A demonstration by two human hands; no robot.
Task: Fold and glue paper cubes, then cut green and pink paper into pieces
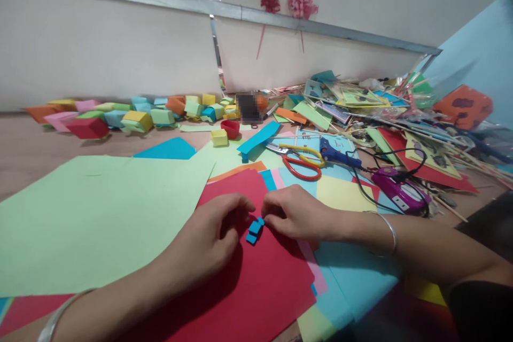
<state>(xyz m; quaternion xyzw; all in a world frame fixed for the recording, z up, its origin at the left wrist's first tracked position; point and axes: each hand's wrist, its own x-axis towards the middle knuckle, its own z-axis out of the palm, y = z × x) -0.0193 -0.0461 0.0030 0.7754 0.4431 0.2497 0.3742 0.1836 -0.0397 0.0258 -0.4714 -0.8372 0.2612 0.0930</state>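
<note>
Illegible card markings (339, 144) beyond folded blue strip (254, 228)

The small folded paper (254, 230) is bright blue, the sheet beneath it (264, 288) deep red, the large sheet (108, 214) pale green. The scissors (296, 160) have yellow and red handles; the glue gun (339, 155) is blue, the power strip (401, 193) purple, the orange card (463, 107) dark-blotched.

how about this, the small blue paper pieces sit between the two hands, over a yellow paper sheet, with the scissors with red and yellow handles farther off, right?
Not quite: the head view shows a red paper sheet there, not yellow. The small blue paper pieces do sit between the left hand and right hand, with the scissors farther off.
</note>
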